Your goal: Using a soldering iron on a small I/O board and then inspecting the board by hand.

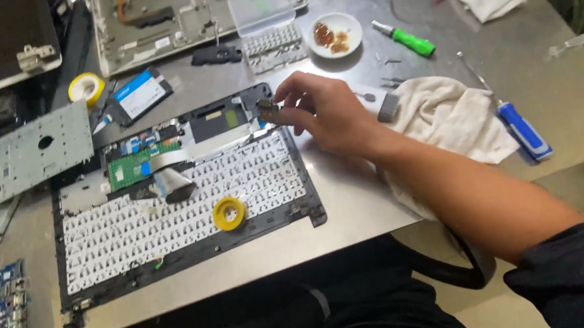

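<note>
Grey metal desk [360, 208] cluttered with laptop parts. Head view: right hand [322, 109] reaches over the opened laptop base [181, 196], fingers [290, 102] pinching a small dark component [267, 107] at the base's upper right corner. Yellow tape roll [229, 213] lies on the keyboard underside. White cloth [448, 121] sits just right of the hand, blue screwdriver [522, 128] beside it, green screwdriver [406, 39] and small white dish [334, 33] farther back. Left hand out of frame.
</note>
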